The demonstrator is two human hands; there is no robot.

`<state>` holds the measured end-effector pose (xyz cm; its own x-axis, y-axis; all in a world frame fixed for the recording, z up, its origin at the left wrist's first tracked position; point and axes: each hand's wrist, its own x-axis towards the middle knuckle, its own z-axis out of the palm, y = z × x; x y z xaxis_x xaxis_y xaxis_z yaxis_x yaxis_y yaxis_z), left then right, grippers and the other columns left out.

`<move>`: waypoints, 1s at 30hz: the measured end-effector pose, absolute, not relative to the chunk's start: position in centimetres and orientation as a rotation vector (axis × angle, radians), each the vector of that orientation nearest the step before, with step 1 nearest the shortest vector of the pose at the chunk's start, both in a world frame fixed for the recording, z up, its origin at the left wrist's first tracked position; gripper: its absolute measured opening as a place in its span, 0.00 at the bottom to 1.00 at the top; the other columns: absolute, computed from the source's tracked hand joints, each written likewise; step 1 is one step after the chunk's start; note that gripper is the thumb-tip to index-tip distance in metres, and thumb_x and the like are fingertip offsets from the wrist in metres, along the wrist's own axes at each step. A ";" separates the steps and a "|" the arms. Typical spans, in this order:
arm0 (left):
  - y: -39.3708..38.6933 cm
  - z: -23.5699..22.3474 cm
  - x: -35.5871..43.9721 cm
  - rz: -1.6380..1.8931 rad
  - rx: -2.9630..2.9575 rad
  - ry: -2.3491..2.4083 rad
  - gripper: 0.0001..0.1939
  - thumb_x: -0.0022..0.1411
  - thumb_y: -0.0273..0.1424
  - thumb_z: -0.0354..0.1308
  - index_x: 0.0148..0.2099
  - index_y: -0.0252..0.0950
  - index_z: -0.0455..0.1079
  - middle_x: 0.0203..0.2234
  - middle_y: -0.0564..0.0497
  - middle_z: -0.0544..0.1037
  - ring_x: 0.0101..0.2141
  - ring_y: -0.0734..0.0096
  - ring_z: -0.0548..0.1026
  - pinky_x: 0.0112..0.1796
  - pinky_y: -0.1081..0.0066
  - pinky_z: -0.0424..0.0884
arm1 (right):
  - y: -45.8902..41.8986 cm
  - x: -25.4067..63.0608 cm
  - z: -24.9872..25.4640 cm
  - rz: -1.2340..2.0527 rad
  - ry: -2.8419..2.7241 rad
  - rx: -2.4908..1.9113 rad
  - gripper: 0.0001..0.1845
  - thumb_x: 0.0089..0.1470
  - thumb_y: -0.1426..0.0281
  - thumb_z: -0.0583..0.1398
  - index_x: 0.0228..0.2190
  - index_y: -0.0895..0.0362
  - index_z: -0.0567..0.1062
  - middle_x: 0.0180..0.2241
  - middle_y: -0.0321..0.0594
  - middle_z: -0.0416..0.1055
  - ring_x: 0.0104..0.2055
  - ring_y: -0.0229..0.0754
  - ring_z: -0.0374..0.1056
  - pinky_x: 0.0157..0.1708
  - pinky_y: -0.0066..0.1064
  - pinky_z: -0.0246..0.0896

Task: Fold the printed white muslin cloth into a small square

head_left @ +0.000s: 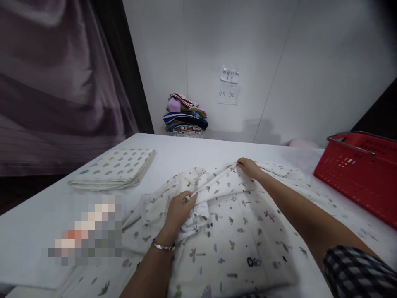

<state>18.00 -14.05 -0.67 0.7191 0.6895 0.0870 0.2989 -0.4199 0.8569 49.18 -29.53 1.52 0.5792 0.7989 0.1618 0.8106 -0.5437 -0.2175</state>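
A white cloth printed with small coloured shapes lies crumpled across the white table in front of me. My left hand, with a silver bracelet on the wrist, is closed in a pinch on a folded edge of the cloth near its middle. My right hand is stretched farther out and pinches the same edge at the cloth's far side. Between the two hands the edge runs as a raised ridge.
A folded patterned cloth lies at the table's left. A stack of folded coloured fabrics stands at the back against the wall, under paper notes. A red plastic basket sits at the right. A blurred patch covers the near left.
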 end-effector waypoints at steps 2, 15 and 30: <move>-14.0 -0.8 18.0 0.517 2.058 0.767 0.16 0.53 0.44 0.53 0.28 0.36 0.72 0.10 0.59 0.58 0.14 0.77 0.58 0.19 0.77 0.51 | -28.0 49.3 0.7 -0.048 -1.385 -2.605 0.14 0.55 0.74 0.52 0.39 0.58 0.75 0.42 0.46 0.73 0.43 0.46 0.67 0.43 0.33 0.57; -14.5 -0.8 18.1 0.372 2.246 0.672 0.13 0.56 0.39 0.51 0.34 0.39 0.74 0.23 0.54 0.75 0.21 0.73 0.67 0.25 0.74 0.56 | -24.8 49.9 -1.7 -0.039 -1.588 -2.811 0.19 0.53 0.74 0.54 0.47 0.54 0.71 0.44 0.47 0.73 0.46 0.49 0.67 0.44 0.36 0.55; -14.7 -0.6 17.8 0.492 2.259 0.620 0.12 0.55 0.37 0.52 0.34 0.39 0.74 0.24 0.55 0.76 0.24 0.73 0.70 0.28 0.75 0.59 | -34.0 48.0 3.3 -0.546 -1.438 -2.519 0.14 0.58 0.71 0.49 0.38 0.58 0.73 0.48 0.51 0.66 0.52 0.51 0.58 0.49 0.40 0.52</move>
<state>17.79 -14.66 -0.57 0.8107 0.5632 0.1603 0.2837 -0.6172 0.7339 48.00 -34.01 3.27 0.4616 0.7893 0.4049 0.8590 -0.5116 0.0178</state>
